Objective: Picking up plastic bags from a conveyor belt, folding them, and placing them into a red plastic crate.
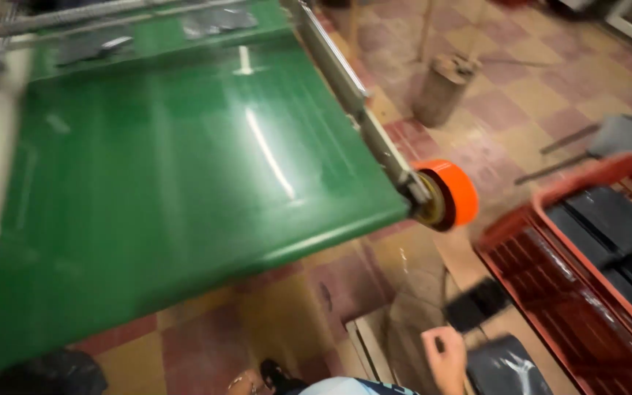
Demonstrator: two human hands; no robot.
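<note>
My right hand is low in the view, to the right of my body, with its fingers closed on a small dark flat piece that sticks up and to the right. The piece hangs over the floor between the end of a green conveyor belt and a red crate. Right beside my hand lies a dark shiny bag-like piece. My left hand is out of view. The picture is blurred by motion.
An orange roller cap sticks out at the belt's near right corner. The red crate holds several dark flat pieces. A grey cylinder stands on the checkered floor farther back. Cardboard lies on the floor by my feet.
</note>
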